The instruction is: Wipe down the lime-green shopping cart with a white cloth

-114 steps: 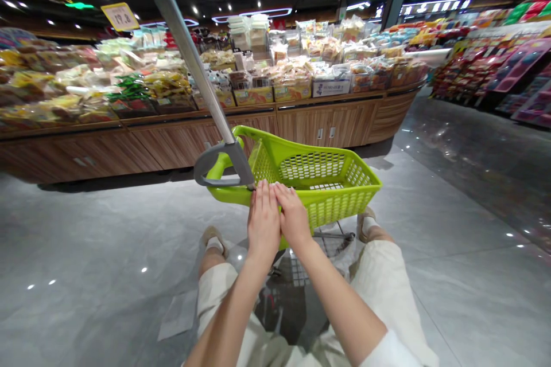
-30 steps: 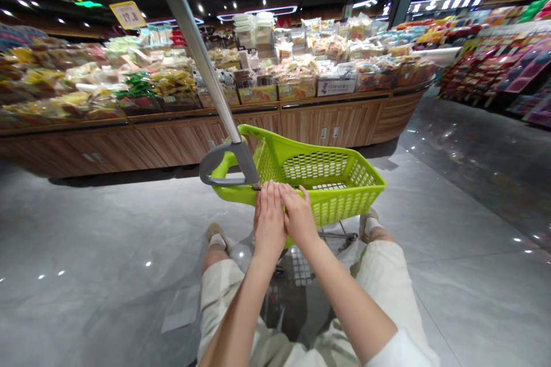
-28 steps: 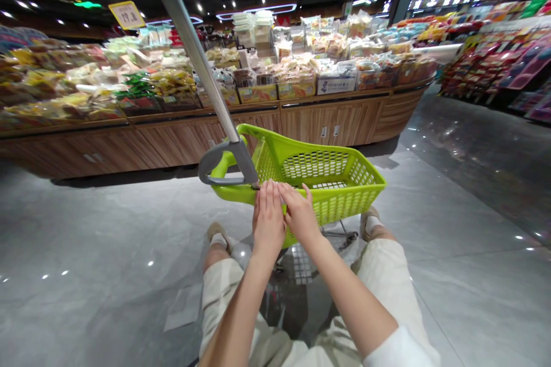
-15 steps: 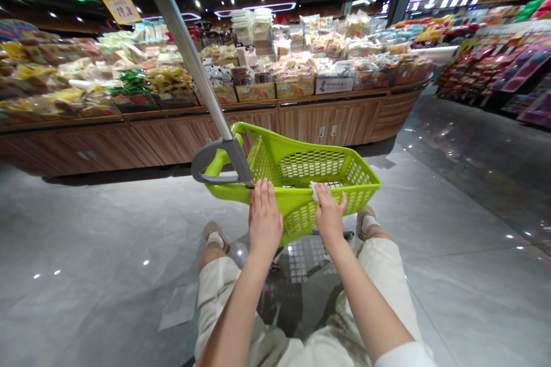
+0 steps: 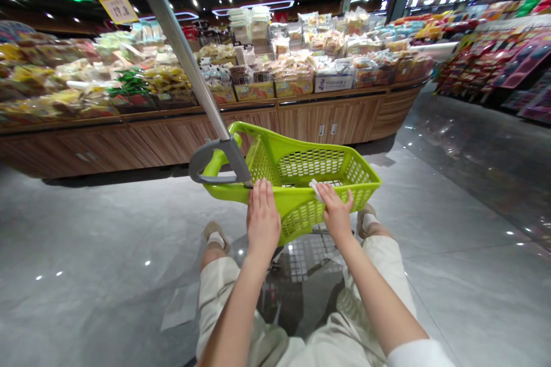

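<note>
Nearest, a person in pale shorts (image 5: 221,287) has legs spread and both bare forearms stretched forward. The left hand (image 5: 263,221) rests on the near rim of a lime-green plastic basket (image 5: 297,198), its fingers straight, side by side and laid flat. The right hand (image 5: 338,215), a little further along the same rim, has bent fingers over a crumpled white wipe (image 5: 316,189); I can't tell whether they clamp it or only press it down. The basket sits just ahead of the person, between the feet. At its left end, a grey loop handle (image 5: 200,166) joins a metal pole (image 5: 189,63) that slants up leftward. Beyond the glossy grey floor (image 5: 107,241), a wood-panelled stand (image 5: 327,120) is heaped with bagged snacks (image 5: 297,71) below a price sign (image 5: 118,9).
</note>
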`<state>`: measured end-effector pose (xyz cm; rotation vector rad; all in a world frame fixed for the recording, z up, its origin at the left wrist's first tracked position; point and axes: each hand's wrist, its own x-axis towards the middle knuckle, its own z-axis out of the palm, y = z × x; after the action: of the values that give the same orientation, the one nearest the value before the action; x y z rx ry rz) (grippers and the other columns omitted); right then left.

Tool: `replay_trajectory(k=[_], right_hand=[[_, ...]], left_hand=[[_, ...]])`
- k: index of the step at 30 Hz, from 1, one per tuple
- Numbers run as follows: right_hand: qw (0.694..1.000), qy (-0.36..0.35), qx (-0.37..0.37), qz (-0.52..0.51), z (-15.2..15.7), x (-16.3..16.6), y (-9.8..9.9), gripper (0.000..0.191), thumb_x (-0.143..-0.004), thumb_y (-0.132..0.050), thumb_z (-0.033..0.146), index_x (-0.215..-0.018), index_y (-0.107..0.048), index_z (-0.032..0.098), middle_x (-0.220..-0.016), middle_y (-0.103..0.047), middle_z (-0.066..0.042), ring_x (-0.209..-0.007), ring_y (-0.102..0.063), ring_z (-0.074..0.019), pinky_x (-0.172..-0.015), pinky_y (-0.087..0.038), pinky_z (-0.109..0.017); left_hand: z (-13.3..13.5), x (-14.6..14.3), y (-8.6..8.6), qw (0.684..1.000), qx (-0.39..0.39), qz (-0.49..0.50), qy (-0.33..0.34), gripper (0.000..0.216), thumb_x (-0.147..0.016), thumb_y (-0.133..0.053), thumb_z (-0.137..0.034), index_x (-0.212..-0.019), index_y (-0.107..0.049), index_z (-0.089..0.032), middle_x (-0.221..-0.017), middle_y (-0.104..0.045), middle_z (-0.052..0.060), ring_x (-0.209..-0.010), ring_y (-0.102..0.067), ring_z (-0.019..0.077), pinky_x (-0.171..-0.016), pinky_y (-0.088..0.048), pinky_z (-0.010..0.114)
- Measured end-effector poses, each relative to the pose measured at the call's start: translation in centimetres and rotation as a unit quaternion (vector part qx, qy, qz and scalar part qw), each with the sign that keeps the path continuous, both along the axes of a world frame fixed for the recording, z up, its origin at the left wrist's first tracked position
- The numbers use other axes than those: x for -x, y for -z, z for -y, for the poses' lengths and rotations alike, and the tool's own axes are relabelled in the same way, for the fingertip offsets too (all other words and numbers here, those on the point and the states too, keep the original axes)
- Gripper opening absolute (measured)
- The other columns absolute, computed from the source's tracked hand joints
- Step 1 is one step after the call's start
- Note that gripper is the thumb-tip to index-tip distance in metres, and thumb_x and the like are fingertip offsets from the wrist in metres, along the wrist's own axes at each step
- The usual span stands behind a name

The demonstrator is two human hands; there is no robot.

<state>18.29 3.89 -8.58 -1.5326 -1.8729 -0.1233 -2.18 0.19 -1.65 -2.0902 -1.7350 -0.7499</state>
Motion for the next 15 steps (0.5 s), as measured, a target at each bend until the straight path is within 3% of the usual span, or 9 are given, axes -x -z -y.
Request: replay_trajectory(k=[2,5,7,11,15], right_hand=[[0.999,0.036,0.002,-0.023,-0.1,-1.1,0.7,0.084,-0.068,-0.036,-0.005,-0.144,-0.046,0.03,-0.147,-0.054,-0.003,-0.141,-0.043,-0.0182,-0.119,-0.001,-0.055],[0.995,0.062,0.017,-0.073,0.1,1.0,-0.2,0.078,-0.071,-0.035,-0.004,-0.142,-0.049,0.026,-0.146,-0.054,-0.006,-0.139,-0.045,-0.0201,-0.119,-0.004,-0.057],[0.996,0.016,0.025,-0.089,0.6,4.3,-1.8,0.078,-0.071,-0.035,-0.004,-0.143,-0.048,0.025,-0.145,-0.055,-0.006,-0.139,-0.045,-0.0193,-0.12,-0.007,-0.055],[0.986,-0.14,0.027,-0.082,1.6,10.1,-5.2,0.079,-0.071,-0.037,-0.003,-0.145,-0.046,0.022,-0.148,-0.052,-0.005,-0.142,-0.04,-0.0146,-0.122,-0.012,-0.044],[0.987,-0.147,0.025,-0.059,1.5,9.0,-4.8,0.083,-0.07,-0.036,-0.004,-0.148,-0.042,0.026,-0.15,-0.05,-0.004,-0.143,-0.04,-0.0149,-0.121,-0.005,-0.05]], left_hand=[[0.0,-0.1,0.0,1.0,0.005,0.001,0.001,0.072,-0.08,-0.047,-0.007,-0.149,-0.029,0.0,-0.155,-0.037,0.022,-0.149,-0.025,0.0312,-0.122,-0.026,0.05],[0.2,-0.5,-0.2,1.0,0.015,-0.002,-0.006,0.071,-0.08,-0.046,-0.006,-0.15,-0.029,0.0,-0.156,-0.035,0.023,-0.15,-0.023,0.0307,-0.122,-0.026,0.05],[0.2,-0.8,-0.3,1.0,0.018,-0.013,-0.017,0.069,-0.082,-0.044,-0.006,-0.149,-0.03,0.001,-0.156,-0.035,0.023,-0.15,-0.024,0.0309,-0.122,-0.027,0.05],[0.4,-0.8,-0.6,0.998,0.024,-0.04,-0.032,0.063,-0.086,-0.039,-0.007,-0.148,-0.033,0.001,-0.157,-0.034,0.023,-0.15,-0.023,0.03,-0.122,-0.028,0.049],[0.7,-0.3,-1.0,0.998,0.036,-0.056,-0.013,0.066,-0.086,-0.041,-0.008,-0.151,-0.029,-0.001,-0.159,-0.031,0.021,-0.151,-0.021,0.028,-0.122,-0.027,0.048]])
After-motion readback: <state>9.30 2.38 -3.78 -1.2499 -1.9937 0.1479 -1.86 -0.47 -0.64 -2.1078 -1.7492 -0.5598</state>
